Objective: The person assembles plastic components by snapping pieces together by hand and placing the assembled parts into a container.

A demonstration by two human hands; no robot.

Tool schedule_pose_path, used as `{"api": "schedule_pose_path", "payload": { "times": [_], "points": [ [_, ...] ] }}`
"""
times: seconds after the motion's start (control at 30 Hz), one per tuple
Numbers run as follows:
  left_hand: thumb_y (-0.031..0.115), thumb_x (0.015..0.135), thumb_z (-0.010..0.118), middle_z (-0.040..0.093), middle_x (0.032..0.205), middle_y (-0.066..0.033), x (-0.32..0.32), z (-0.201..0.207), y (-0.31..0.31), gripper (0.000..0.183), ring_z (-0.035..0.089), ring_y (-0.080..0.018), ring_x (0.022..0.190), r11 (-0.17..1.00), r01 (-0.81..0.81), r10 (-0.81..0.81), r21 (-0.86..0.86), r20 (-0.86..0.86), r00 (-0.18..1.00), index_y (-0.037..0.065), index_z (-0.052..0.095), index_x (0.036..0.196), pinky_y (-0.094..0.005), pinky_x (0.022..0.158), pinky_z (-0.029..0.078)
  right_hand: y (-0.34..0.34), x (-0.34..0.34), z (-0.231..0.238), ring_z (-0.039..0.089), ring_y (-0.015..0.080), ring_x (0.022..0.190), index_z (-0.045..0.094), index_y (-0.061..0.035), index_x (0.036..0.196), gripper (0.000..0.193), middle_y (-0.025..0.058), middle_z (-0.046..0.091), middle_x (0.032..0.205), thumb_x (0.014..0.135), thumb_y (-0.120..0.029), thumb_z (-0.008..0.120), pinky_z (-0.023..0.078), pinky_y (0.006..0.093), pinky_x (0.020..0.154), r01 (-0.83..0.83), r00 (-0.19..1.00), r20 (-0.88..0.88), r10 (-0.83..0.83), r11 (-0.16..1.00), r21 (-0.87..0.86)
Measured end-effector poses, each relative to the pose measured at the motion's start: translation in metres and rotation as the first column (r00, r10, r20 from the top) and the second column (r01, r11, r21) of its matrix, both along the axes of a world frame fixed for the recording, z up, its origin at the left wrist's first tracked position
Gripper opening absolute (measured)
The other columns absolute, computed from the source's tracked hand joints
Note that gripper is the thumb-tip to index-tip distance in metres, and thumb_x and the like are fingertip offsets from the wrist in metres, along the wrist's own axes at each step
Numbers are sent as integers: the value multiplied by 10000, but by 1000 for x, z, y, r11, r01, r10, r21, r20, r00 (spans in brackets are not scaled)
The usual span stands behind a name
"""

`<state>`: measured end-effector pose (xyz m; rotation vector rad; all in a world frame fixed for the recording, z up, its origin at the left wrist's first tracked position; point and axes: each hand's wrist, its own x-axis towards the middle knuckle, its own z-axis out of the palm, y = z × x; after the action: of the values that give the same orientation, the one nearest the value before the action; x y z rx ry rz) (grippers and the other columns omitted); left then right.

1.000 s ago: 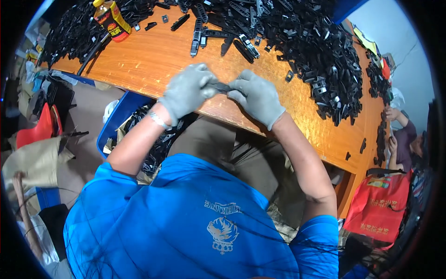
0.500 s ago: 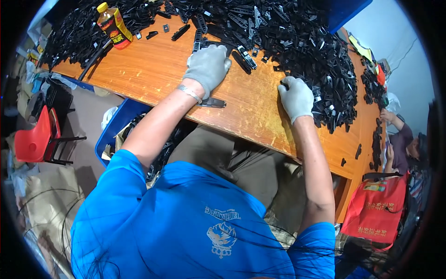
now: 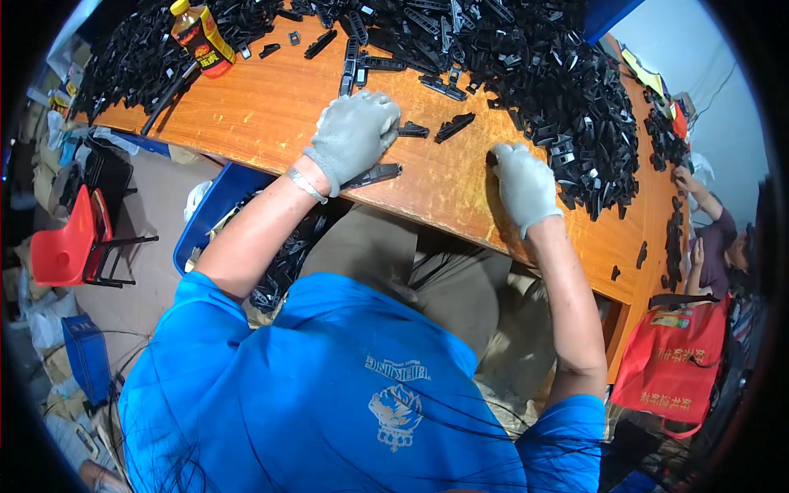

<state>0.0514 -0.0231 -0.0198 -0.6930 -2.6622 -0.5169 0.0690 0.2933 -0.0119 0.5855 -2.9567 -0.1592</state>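
Observation:
My left hand, in a grey-white glove, rests over the table with its fingers curled under; what lies inside them is hidden. A short black plastic part lies right beside its fingertips, and another black part is a little further right. Under the left wrist, a longer black part lies by the table's front edge. My right hand, gloved alike, is closed at the right; a small dark piece shows at its fingers, mostly covered.
A large heap of black plastic parts covers the table's back and right. A yellow-capped bottle stands at the back left. Below the front edge is a blue bin with black parts. Another person sits far right, behind a red bag.
My left hand has drawn slightly nearer and left, and my right hand has come down a little with the dark piece. Black parts ahead of the left hand lie at different angles.

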Motion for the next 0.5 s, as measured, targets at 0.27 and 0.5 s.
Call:
{"api": "schedule_pose_path", "payload": {
  "times": [0.27,0.5],
  "points": [
    [143,829,846,709,1014,-77,18,1,-19,211,678,-339,993,984,164,-167,70,31,986,101,659,915,-445,859,542,-48,13,21,755,386,929,744,-101,1146,217,160,756,1077,974,-233,749,598,490,835,55,992,130,9,874,-483],
    [141,856,842,709,1069,-91,24,-2,-20,197,663,-323,1054,965,82,-128,250,174,976,89,717,998,-431,915,532,-87,14,6,713,337,1010,812,-110,1075,185,108,719,1072,912,-198,801,584,448,866,-44,986,100,137,774,-632]
  ]
}}
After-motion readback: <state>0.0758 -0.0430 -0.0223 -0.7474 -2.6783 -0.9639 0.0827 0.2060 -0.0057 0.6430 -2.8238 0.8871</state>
